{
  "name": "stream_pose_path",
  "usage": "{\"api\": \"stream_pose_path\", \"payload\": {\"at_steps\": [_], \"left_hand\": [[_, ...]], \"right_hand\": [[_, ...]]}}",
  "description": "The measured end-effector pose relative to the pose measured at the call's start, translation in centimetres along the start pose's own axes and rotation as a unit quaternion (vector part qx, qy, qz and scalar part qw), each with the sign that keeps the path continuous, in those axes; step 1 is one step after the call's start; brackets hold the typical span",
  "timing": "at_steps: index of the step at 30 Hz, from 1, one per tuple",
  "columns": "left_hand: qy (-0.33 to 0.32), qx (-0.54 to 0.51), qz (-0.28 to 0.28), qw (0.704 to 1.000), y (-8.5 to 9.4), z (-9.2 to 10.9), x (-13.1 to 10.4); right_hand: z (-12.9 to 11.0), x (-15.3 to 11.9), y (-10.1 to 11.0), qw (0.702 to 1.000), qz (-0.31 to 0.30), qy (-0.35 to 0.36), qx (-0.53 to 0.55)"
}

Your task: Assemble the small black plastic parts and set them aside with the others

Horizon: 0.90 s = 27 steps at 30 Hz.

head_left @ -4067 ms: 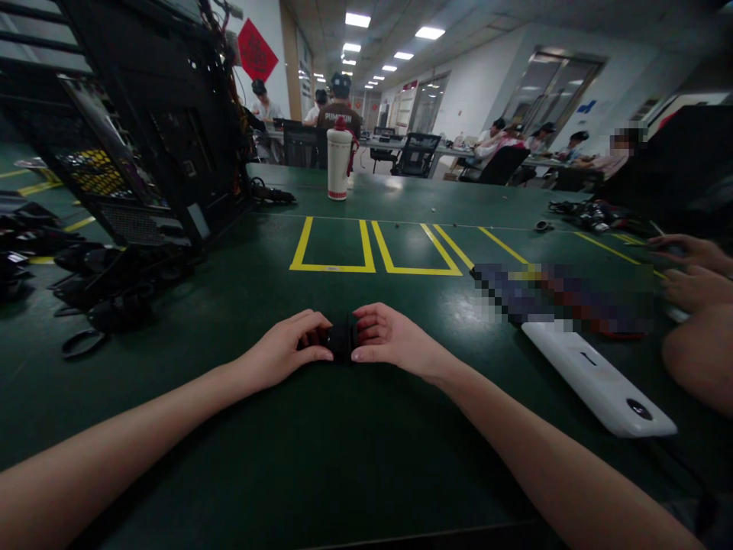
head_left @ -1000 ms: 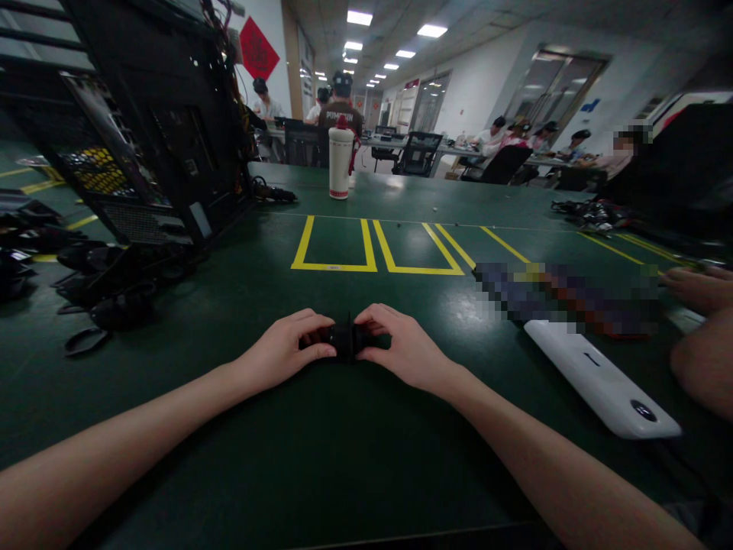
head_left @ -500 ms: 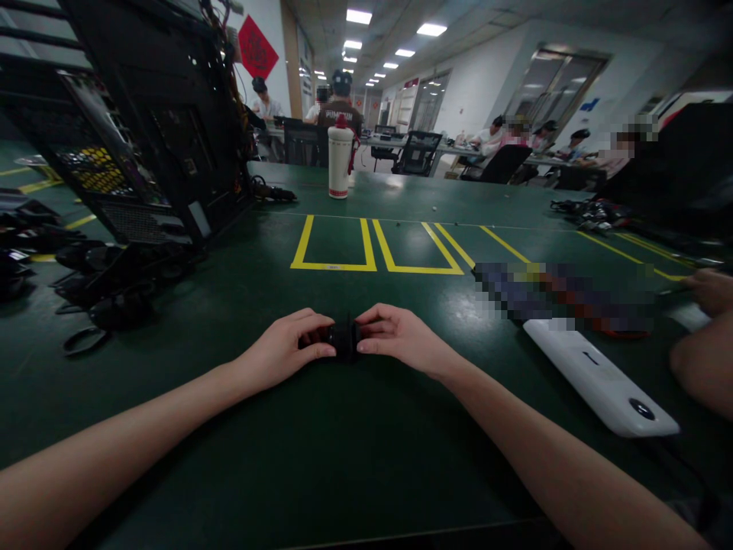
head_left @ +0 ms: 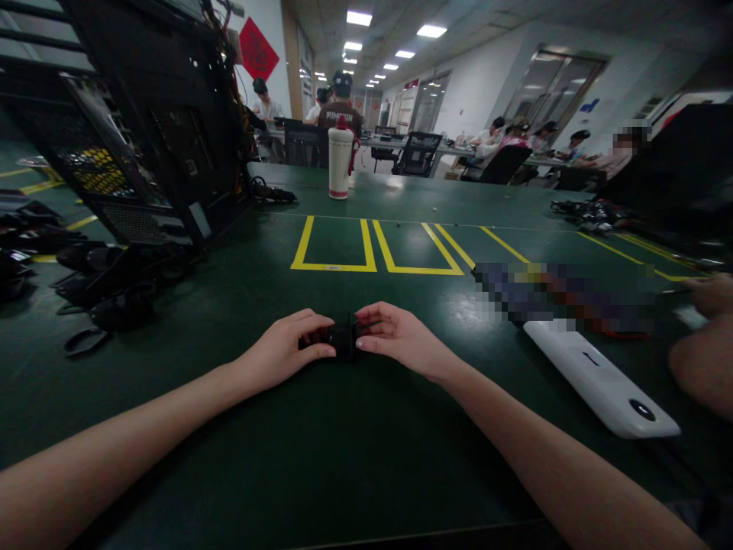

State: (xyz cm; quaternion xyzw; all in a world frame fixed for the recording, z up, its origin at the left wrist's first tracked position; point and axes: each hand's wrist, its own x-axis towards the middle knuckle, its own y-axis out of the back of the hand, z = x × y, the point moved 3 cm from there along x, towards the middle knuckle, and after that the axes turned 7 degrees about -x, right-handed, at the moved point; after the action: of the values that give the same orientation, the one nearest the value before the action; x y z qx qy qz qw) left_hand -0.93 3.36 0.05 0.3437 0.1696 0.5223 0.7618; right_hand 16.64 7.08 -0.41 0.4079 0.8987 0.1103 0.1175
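Note:
A small, blocky black part [head_left: 344,338] is held low at the table's middle, between both hands. My left hand [head_left: 292,344] is closed on its left end, with the thumb in front and the fingers behind. At the right end, my right hand [head_left: 395,334] pinches the part's edge, thumb below and curled fingers above. A dark sliver shows between those right fingers, too dim to make out. The part's exact kind does not show.
Black gear with straps [head_left: 114,298] and a tilted computer case [head_left: 188,153] stand left. A white bottle [head_left: 339,164] is beyond the yellow tape outlines [head_left: 332,267]. Right lie a white device [head_left: 595,374] and another person's hand [head_left: 710,298].
My right fingers have shifted very slightly at the black part's right end, and its upright edge there looks less raised. My left hand has stayed in place.

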Motion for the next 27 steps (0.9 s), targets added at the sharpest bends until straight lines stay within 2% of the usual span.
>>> {"api": "stream_pose_path", "payload": {"at_steps": [4,8,11,14,21,24,27], "left_hand": [[-0.002,-0.002,0.0,1.0,-0.2,-0.4,0.1],[-0.005,-0.004,0.006,1.0,-0.4,-0.8,0.2],[-0.004,-0.005,0.003,1.0,-0.3,-0.7,0.1],[0.004,-0.005,-0.006,1.0,0.0,-0.1,0.0],[0.011,-0.005,-0.017,1.0,0.3,0.8,-0.1],[0.011,-0.003,-0.016,1.0,0.2,0.6,0.0],[0.006,0.0,-0.008,1.0,0.0,0.1,0.0]], "right_hand": [[0.5,0.1,-0.2,1.0,-0.008,-0.015,0.01],[-0.4,-0.3,0.0,0.994,0.026,0.058,-0.089],[-1.1,-0.6,-0.1,0.99,0.017,0.084,-0.115],[-1.0,-0.5,-0.3,0.995,-0.01,0.065,-0.071],[0.3,0.0,0.3,0.999,-0.005,-0.038,0.001],[0.3,0.0,0.1,1.0,-0.014,-0.023,0.002],[-0.3,-0.2,-0.1,0.999,-0.005,0.029,-0.021]]}}
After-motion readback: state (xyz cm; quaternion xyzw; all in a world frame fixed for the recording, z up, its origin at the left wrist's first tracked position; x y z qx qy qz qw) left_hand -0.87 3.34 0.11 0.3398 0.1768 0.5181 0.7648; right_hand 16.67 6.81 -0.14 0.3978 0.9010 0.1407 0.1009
